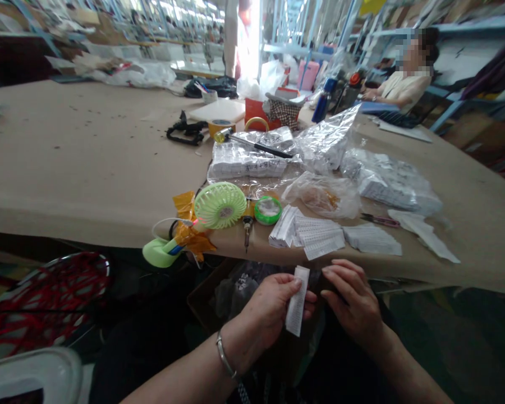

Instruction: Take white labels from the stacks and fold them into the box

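Note:
My left hand (269,311) is closed on a small white printed label strip (298,300), pinched between thumb and fingers just below the table's front edge. My right hand (353,300) is beside it with curled fingers pressed onto dark fabric (326,283) in my lap; the fingertips are partly hidden. Stacks of white labels (315,235) lie on the table edge right above both hands.
A green mini fan (219,205) on a stand, a green tape roll (268,210), a screwdriver (247,227), scissors (379,220) and plastic bags of labels (252,160) crowd the brown table (88,163). Another person (408,78) sits far right. A red wire basket (46,297) sits low left.

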{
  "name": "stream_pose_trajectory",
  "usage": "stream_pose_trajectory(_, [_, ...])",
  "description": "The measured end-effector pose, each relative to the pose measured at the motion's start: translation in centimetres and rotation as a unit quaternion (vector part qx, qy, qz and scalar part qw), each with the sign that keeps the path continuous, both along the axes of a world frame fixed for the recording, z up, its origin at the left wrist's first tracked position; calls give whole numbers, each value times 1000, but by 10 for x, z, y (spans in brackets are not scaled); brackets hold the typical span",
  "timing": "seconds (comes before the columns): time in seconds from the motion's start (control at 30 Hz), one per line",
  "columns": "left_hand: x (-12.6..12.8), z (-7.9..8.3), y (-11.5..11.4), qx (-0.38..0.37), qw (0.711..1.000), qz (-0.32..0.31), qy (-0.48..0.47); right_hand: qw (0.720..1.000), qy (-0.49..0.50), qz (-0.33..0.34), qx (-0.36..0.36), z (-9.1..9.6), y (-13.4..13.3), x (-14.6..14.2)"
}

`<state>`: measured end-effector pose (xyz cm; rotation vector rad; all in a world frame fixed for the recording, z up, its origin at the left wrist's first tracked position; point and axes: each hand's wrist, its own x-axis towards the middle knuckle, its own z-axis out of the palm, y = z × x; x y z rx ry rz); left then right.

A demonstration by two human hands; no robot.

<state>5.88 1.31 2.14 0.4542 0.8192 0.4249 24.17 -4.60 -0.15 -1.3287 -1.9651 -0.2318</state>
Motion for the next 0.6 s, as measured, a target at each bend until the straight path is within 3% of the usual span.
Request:
stream_pose_trajectory(0.07, [-1,1,0,-3,1000,-4,31,990,-31,-133,17,-3,0,25])
stream_pose_trajectory(0.13, [-2,0,-1,-5,999,-5,53,962,-87,-258,-3,-10,-2,49])
stream_pose_trajectory(0.2, [-2,0,-2,-11,998,-8,63,942,-137,-305,-31,-19,-6,66])
stream_pose_trajectory(0.4, [-2,-2,-4,-11,997,-15,80,951,-142,-275,-6,-30,-17,91])
stream_pose_trajectory(0.5, [-3,-2,-5,-7,996,-19,83,965,-83,-248,21,-17,-15,98])
stream_pose_trajectory(0.6, [-5,-3,-6,-3,997,-15,78,968,15,-245,55,5,-14,84])
